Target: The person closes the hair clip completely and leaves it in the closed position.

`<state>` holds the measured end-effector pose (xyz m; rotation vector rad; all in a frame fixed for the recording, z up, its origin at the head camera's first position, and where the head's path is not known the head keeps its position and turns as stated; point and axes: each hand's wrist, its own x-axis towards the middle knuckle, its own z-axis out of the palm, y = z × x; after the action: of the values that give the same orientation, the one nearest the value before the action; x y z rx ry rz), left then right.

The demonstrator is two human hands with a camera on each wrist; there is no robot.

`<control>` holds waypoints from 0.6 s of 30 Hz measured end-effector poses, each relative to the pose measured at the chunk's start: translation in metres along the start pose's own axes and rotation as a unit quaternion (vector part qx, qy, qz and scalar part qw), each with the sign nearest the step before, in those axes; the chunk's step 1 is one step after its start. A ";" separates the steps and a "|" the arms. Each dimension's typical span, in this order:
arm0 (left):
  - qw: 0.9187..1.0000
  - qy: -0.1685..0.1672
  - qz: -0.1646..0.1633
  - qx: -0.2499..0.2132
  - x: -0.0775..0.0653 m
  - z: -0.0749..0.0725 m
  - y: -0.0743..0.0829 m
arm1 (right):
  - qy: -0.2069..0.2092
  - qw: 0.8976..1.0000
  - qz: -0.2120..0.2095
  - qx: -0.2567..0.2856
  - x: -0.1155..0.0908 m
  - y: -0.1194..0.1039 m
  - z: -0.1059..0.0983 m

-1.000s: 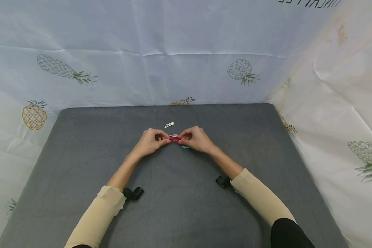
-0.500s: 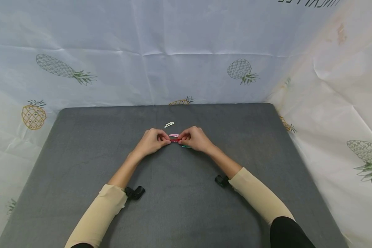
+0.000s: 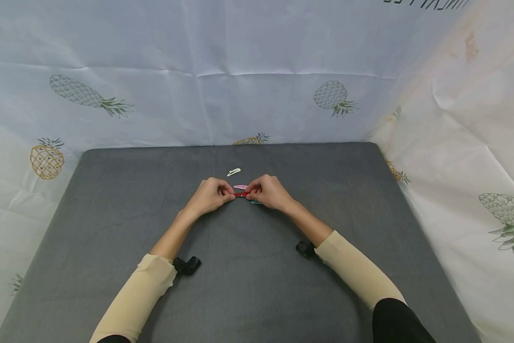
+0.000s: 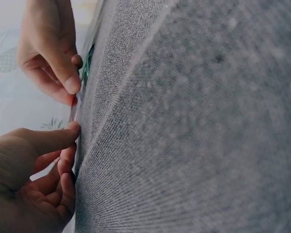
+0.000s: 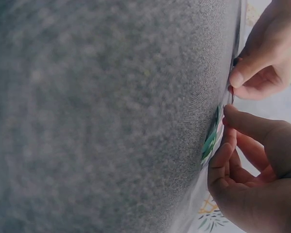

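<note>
A red snap hair clip [image 3: 241,195] spans the small gap between both hands, low over the grey table. The left hand [image 3: 209,196] pinches its left end between thumb and fingertips, and the right hand [image 3: 270,191] pinches the right end in the same way. Just behind it lies a pink hair clip [image 3: 239,187], partly covered by the right fingers. Under the right hand shows the tip of a teal-green hair clip [image 3: 256,203]; more of this green clip [image 5: 211,141] appears beside the fingers in the right wrist view. Farther back rests a cream-white hair clip [image 3: 234,172], standing open.
The grey cloth-covered table [image 3: 248,286] ends at a pale curtain [image 3: 257,109] printed with pineapples, which also hangs along both sides. Black wrist camera mounts [image 3: 187,266] stick out inward from both forearms.
The hands keep their pinch on the red hair clip and stay almost in place. The clip has shifted very slightly toward the person.
</note>
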<state>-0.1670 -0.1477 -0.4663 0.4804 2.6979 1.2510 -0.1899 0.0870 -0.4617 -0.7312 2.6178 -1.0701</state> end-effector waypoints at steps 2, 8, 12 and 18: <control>1.000 0.000 -0.002 0.000 0.000 0.000 0.000 | -0.001 1.000 0.002 -0.001 0.000 0.000 0.000; 1.000 -0.001 -0.007 -0.002 0.000 -0.001 0.000 | -0.004 1.000 0.009 0.001 0.001 -0.002 0.000; 1.000 -0.003 -0.008 -0.001 0.001 -0.001 0.000 | -0.006 1.000 0.007 0.003 0.002 -0.002 0.000; 1.000 -0.001 -0.008 0.003 0.001 -0.002 0.001 | 0.000 1.000 -0.002 0.011 0.004 -0.003 -0.001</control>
<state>-0.1682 -0.1482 -0.4647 0.4608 2.6999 1.2383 -0.1922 0.0838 -0.4589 -0.7324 2.6014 -1.0977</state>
